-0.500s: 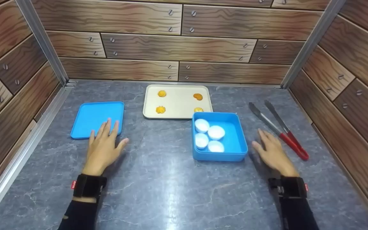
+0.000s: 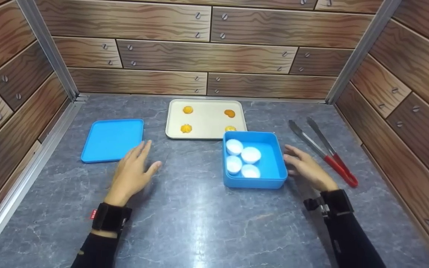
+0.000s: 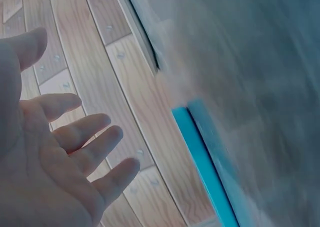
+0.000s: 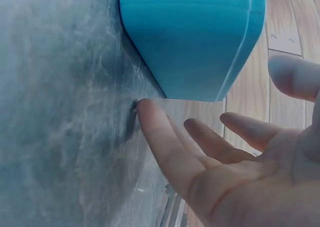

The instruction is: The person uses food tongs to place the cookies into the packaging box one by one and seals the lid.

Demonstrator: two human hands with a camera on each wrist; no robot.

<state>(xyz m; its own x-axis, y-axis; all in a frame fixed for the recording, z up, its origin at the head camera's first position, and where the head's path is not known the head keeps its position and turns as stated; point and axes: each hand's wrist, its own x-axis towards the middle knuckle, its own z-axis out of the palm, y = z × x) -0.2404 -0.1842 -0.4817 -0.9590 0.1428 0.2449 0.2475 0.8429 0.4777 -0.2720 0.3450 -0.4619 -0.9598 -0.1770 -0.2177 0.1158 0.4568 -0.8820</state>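
Right hand spread, fingers loose, just beside the right wall of the blue box, not quite gripping it. Left hand flat and open too, holding nothing, hovering near the corner of the blue lid on the worktop. Box sits mid-worktop, four white cups inside, its back edge touching the tray of small orange pastries. Risk here: a one-sided shove on that box could skid it into the tray and jostle the pastries, or tip the cups. The tongs lie close behind the right hand; a careless swing back could knock them.
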